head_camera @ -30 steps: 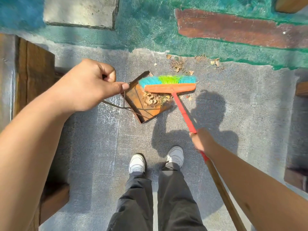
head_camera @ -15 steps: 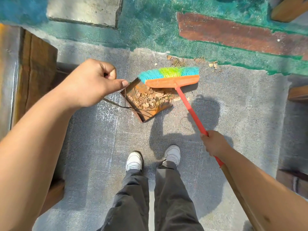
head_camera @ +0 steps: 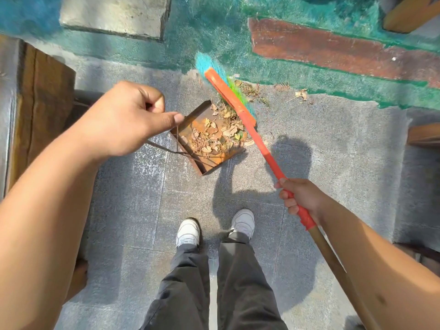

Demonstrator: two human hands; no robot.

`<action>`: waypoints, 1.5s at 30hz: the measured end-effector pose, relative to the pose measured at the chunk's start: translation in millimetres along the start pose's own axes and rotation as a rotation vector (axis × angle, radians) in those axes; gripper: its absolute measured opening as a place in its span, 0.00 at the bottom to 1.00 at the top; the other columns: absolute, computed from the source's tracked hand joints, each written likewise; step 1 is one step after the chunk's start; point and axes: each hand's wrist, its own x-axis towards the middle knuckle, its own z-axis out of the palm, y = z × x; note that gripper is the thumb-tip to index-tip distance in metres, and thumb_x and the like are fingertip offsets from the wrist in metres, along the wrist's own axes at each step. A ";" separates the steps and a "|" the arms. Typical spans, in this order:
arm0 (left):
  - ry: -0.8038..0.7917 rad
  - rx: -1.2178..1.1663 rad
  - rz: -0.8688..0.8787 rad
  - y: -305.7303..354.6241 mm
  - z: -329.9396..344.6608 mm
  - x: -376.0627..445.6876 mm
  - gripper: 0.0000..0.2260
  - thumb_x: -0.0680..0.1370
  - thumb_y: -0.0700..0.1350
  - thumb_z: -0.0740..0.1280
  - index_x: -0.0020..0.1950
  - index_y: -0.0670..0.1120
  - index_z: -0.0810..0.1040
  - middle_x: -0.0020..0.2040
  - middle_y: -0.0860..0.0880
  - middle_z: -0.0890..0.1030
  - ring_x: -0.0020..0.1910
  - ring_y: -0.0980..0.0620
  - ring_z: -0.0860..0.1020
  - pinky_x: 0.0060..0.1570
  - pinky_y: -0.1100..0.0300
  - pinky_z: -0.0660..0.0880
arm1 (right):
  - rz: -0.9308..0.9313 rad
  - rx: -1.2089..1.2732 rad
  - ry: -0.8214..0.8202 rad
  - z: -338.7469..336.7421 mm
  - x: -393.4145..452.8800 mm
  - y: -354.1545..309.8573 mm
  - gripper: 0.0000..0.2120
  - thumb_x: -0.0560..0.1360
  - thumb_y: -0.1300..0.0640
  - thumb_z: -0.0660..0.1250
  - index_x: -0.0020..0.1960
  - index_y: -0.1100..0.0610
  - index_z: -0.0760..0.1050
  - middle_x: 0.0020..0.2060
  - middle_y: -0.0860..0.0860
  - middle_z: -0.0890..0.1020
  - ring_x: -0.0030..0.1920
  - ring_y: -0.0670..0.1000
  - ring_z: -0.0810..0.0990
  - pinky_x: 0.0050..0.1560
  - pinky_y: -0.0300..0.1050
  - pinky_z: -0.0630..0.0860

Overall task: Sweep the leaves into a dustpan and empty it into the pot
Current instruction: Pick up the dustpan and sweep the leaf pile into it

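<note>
A rusty metal dustpan (head_camera: 190, 125) sits on the grey paving in front of my feet, filled with dry brown leaves (head_camera: 214, 136). My left hand (head_camera: 123, 120) is closed on its thin wire handle (head_camera: 166, 148). My right hand (head_camera: 302, 198) grips the orange and wooden stick of a broom (head_camera: 266, 151). The broom's orange head (head_camera: 228, 96), with blue and green bristles, is turned diagonally at the pan's far right edge. More loose leaves (head_camera: 254, 91) lie just beyond it by the green painted strip. No pot is in view.
A brown wooden bench (head_camera: 45, 91) runs along the left. Wooden pieces (head_camera: 423, 134) stand at the right edge. A grey stone slab (head_camera: 114, 15) and a red-brown painted patch (head_camera: 333, 51) lie ahead. My white shoes (head_camera: 188, 232) stand close behind the dustpan.
The broom head has swung from lying straight across the pan's mouth to a diagonal at its right side. More leaves now lie in the dustpan. My right hand shifted right and lower.
</note>
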 end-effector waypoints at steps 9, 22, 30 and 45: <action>-0.012 -0.051 -0.012 1.9 5.1 18.7 0.21 0.74 0.48 0.71 0.28 0.46 0.65 0.22 0.51 0.61 0.22 0.57 0.56 0.24 0.60 0.52 | -0.074 -0.264 0.079 6.4 9.2 -7.5 0.08 0.80 0.54 0.61 0.48 0.59 0.73 0.28 0.51 0.72 0.22 0.46 0.66 0.21 0.36 0.64; 0.042 -0.069 -0.007 3.3 9.6 32.3 0.22 0.72 0.54 0.71 0.27 0.46 0.64 0.22 0.52 0.61 0.24 0.56 0.57 0.26 0.60 0.55 | -0.186 -0.276 0.326 -25.9 55.4 -44.5 0.10 0.79 0.53 0.62 0.44 0.59 0.73 0.30 0.54 0.73 0.22 0.49 0.68 0.23 0.40 0.67; 0.047 -0.001 -0.008 -0.4 13.0 29.9 0.20 0.74 0.48 0.71 0.30 0.42 0.64 0.23 0.50 0.60 0.22 0.55 0.57 0.22 0.63 0.54 | -0.151 -0.463 0.477 -30.8 95.0 -73.7 0.13 0.79 0.53 0.61 0.46 0.63 0.75 0.28 0.56 0.75 0.23 0.54 0.72 0.24 0.43 0.71; 0.015 -0.054 -0.028 -1.9 10.6 30.3 0.22 0.74 0.48 0.71 0.28 0.43 0.63 0.22 0.51 0.61 0.22 0.57 0.56 0.23 0.61 0.54 | -0.060 -0.456 0.160 -3.8 41.8 10.6 0.09 0.80 0.55 0.60 0.44 0.59 0.72 0.27 0.52 0.69 0.23 0.49 0.67 0.23 0.39 0.66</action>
